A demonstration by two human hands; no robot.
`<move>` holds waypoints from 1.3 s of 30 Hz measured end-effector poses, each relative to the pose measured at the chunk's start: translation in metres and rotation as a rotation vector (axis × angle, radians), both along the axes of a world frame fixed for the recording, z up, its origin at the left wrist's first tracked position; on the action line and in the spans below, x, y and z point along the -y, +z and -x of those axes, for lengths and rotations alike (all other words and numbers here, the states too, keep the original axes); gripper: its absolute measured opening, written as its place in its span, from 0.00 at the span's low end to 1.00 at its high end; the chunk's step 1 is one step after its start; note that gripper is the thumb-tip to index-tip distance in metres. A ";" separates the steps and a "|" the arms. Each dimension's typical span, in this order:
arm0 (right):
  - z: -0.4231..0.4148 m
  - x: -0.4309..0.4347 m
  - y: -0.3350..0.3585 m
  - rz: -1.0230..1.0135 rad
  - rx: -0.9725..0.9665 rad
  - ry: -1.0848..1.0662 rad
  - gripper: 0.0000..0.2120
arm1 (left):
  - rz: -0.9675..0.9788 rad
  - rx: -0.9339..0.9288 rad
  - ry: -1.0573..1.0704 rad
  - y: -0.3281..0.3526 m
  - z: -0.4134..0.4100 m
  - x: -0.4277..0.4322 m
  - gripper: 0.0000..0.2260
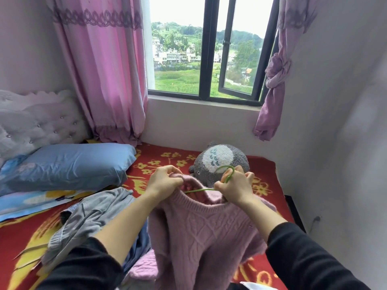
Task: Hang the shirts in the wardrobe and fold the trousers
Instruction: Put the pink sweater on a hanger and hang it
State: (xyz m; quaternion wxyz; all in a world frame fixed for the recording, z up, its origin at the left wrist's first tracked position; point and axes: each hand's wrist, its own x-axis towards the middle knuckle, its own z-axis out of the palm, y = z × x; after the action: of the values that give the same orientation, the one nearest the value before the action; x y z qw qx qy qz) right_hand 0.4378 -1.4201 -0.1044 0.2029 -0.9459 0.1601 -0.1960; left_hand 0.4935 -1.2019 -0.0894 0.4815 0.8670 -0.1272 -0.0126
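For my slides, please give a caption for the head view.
Both hands, left and right, fit a green hanger into a pink sweater above the bed.

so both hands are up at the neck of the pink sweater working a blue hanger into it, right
Not quite: the hanger is green, not blue. The head view shows the left hand gripping the collar of the pink sweater and the right hand holding the hanger at the neck.

Soft daylight enters through the window [209, 59] ahead and fills the room evenly. The sky is overexposed to white. Shadows on the bed [261, 170] are weak and diffuse. The wide lens bends the walls and the curtains [100, 76] near the edges, and the lower corners look slightly blurred.
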 end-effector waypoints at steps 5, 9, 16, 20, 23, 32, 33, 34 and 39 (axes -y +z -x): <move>-0.006 -0.027 0.025 0.085 0.017 -0.006 0.09 | 0.121 0.010 -0.010 0.025 0.001 -0.011 0.11; -0.005 -0.041 0.036 -0.040 -0.027 -0.045 0.14 | 0.088 -0.039 -0.069 0.013 0.010 -0.042 0.14; 0.009 -0.071 0.062 -0.185 0.055 0.036 0.19 | -0.092 0.049 0.036 0.006 0.037 -0.098 0.25; 0.020 -0.090 0.086 -0.137 0.149 0.137 0.24 | -0.216 0.152 0.123 0.007 0.074 -0.125 0.14; 0.033 -0.114 0.108 -0.010 0.208 0.294 0.27 | -0.166 0.339 0.274 0.025 0.105 -0.135 0.16; 0.085 -0.234 0.166 0.146 0.213 0.675 0.32 | -0.461 0.584 0.552 0.070 0.210 -0.228 0.13; 0.093 -0.253 0.169 0.159 0.186 0.721 0.32 | -0.486 0.575 0.582 0.072 0.224 -0.244 0.14; 0.101 -0.274 0.171 0.179 0.159 0.765 0.31 | -0.508 0.557 0.611 0.073 0.238 -0.261 0.15; 0.148 -0.390 0.165 0.272 0.096 1.003 0.28 | -0.503 0.524 0.758 0.067 0.306 -0.348 0.21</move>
State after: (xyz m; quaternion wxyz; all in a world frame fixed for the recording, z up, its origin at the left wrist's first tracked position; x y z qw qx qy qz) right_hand 0.2899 -1.0298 0.0605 0.1543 -0.9141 -0.3490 -0.1372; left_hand 0.1879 -0.8543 -0.0221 0.1813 0.9151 0.0864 0.3497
